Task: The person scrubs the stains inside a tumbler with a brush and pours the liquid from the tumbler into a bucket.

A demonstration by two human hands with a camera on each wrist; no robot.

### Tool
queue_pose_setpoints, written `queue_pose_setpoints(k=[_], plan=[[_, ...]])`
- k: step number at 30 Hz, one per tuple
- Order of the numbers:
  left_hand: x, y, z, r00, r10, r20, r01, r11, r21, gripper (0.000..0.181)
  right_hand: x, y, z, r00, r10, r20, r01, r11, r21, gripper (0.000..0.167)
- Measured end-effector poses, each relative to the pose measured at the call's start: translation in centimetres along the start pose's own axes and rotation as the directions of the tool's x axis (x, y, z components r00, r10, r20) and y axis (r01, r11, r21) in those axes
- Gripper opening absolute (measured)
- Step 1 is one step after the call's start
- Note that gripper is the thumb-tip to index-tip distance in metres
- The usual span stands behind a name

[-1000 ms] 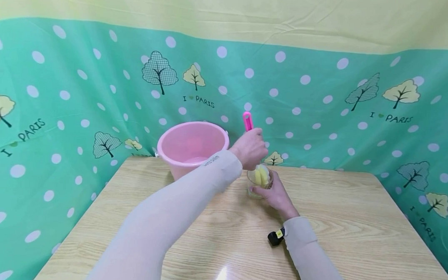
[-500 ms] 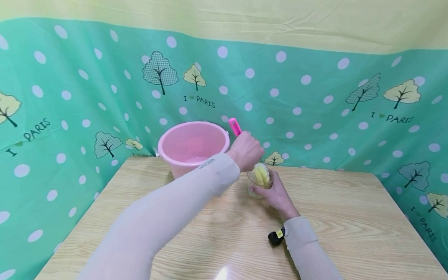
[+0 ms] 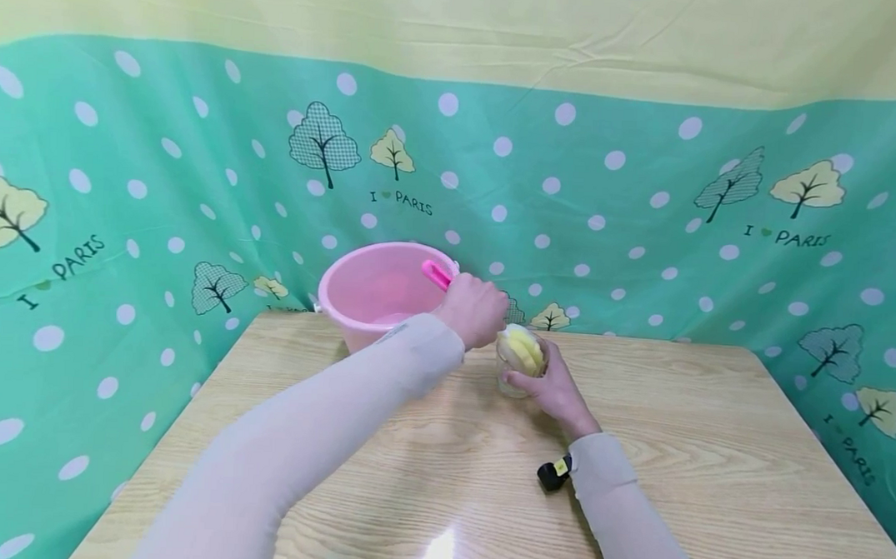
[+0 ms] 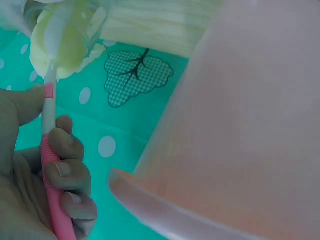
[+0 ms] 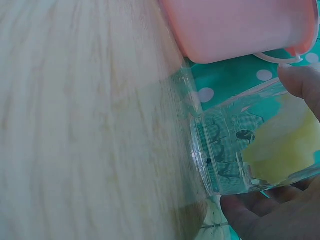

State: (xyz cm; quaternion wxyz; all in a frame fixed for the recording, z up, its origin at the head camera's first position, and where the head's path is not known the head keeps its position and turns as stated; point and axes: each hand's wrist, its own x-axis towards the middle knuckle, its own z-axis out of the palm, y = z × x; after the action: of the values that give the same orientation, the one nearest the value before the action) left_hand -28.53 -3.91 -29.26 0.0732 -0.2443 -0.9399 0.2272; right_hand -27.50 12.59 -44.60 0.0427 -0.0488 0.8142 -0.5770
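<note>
My left hand (image 3: pixel 477 310) grips the pink-and-white handle (image 4: pixel 52 165) of a cup brush, with the thumb along it near the head. The brush's yellow-and-white sponge head (image 3: pixel 523 349) sits in the mouth of a clear drinking glass (image 5: pixel 225 155), partly inside it. Around the glass curls my right hand (image 3: pixel 557 391), thumb on one side and fingers on the other. In the right wrist view the lower part of the glass is bare, with the sponge above it. Whether the glass base touches the table cannot be told.
Left of the glass stands a pink bucket (image 3: pixel 355 342), close behind my left hand. Both are on a wooden table (image 3: pixel 675 406). A green dotted curtain (image 3: pixel 607 236) hangs along the back and sides. A small black device (image 3: pixel 554 474) is strapped at my right wrist.
My left hand has shifted left and slightly down, and the handle end has swung left and down, now in front of the bucket's opening. My right hand holds the glass in nearly the same place.
</note>
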Motion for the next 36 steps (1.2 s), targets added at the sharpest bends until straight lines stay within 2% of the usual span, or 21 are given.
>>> queue_pose_setpoints(k=[4,9,18,21,26,33,36], plan=[[-0.5,0.0,0.4,0.996,-0.074,0.048,0.079,0.992,-0.099,0.035,0.0,0.0,0.0,1.000,0.001,0.001,-0.001,1.000,0.004,0.093],[-1.1,0.4,0.5,0.983,-0.145,0.116,0.167,0.963,-0.213,0.037,0.0,0.0,0.0,1.000,0.002,0.003,-0.002,1.000,0.018,0.094],[-3.5,1.3,1.2,0.963,-0.221,0.156,0.266,0.879,-0.397,0.041,0.0,0.1,-0.1,1.000,-0.012,0.013,0.012,0.999,0.034,0.093],[-4.3,1.5,1.9,0.957,-0.243,0.158,0.288,0.858,-0.425,0.045,0.1,0.2,-0.1,1.000,-0.019,0.014,0.019,0.999,0.043,0.094],[-5.1,2.0,3.1,0.956,-0.274,0.108,0.291,0.832,-0.473,0.048,-0.1,0.2,-0.2,1.000,-0.007,0.006,0.006,0.999,0.042,0.097],[-5.6,2.6,4.3,0.929,-0.345,0.137,0.358,0.739,-0.571,0.050,-0.1,0.0,-0.2,1.000,0.009,0.010,-0.009,0.999,0.050,0.099],[-5.7,2.6,4.8,0.926,-0.353,0.137,0.364,0.727,-0.582,0.049,-0.1,-0.1,-0.2,1.000,0.003,0.015,-0.004,0.998,0.062,0.098]])
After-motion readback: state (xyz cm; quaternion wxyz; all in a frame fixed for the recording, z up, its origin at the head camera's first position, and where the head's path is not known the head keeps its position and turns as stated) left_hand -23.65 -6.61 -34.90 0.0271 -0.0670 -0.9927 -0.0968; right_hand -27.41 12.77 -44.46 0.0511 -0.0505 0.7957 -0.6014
